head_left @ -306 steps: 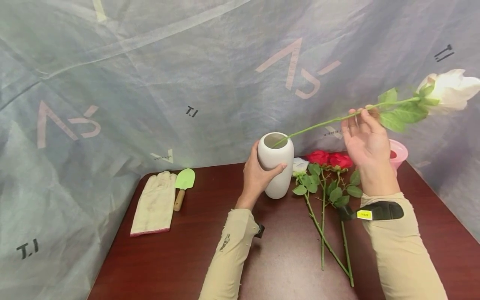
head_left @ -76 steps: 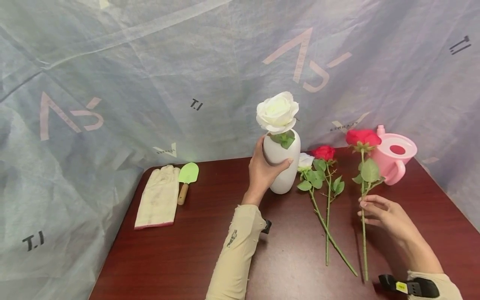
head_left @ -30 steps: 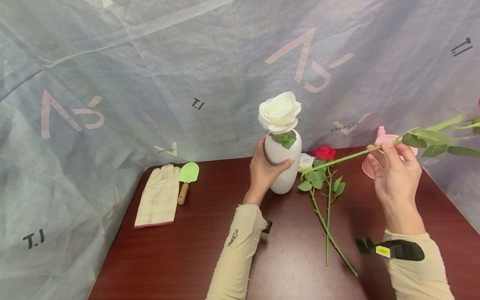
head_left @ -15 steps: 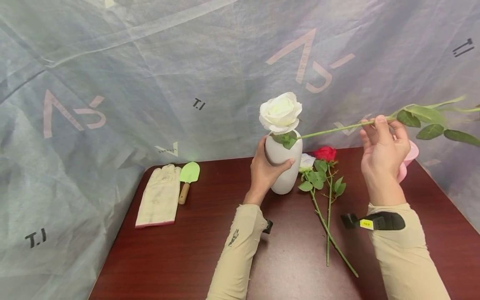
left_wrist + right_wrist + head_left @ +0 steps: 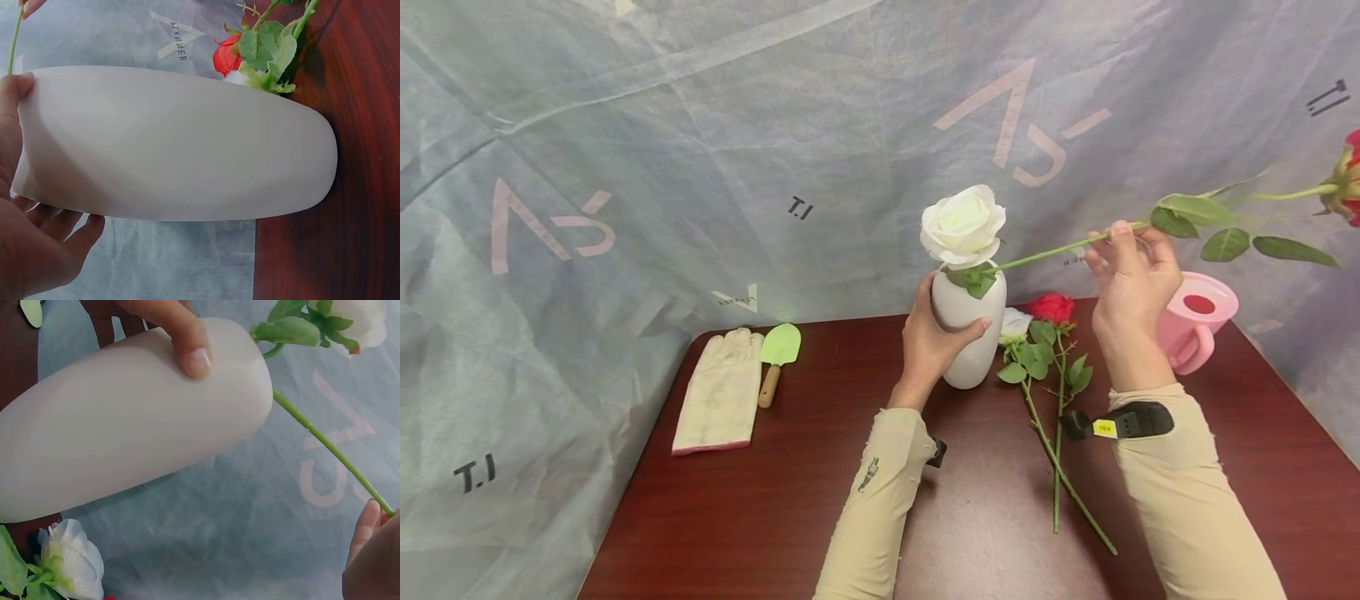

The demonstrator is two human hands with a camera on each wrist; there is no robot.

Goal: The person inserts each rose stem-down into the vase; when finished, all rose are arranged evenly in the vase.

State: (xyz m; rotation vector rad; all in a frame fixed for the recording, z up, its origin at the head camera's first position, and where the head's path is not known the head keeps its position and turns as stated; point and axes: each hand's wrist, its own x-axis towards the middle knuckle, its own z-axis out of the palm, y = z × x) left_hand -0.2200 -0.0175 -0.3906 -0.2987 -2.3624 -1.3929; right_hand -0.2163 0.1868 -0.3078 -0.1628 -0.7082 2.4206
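A white vase (image 5: 972, 333) stands upright on the table, and my left hand (image 5: 928, 342) grips its upper side, thumb across the front. Out of its mouth rises a white rose (image 5: 962, 223), green leaves right at the rim. My right hand (image 5: 1135, 279) pinches the stem of a red rose (image 5: 1348, 179), which slants with its bloom cut off by the right edge of the head view. The lower end of that stem (image 5: 331, 450) goes in at the vase mouth in the right wrist view; its tip is hidden.
Right of the vase lie another white rose (image 5: 1015, 323) and another red rose (image 5: 1052, 308), stems crossed. A pink watering can (image 5: 1206, 304) stands at the back right. Work gloves (image 5: 718, 392) and a green trowel (image 5: 781, 343) lie at the left. A grey sheet (image 5: 700, 150) hangs behind.
Earlier, the right hand brought the white rose to the vase, then picked the red rose off the table. Lately it has moved left, carrying the stem end into the mouth. The left hand stays.
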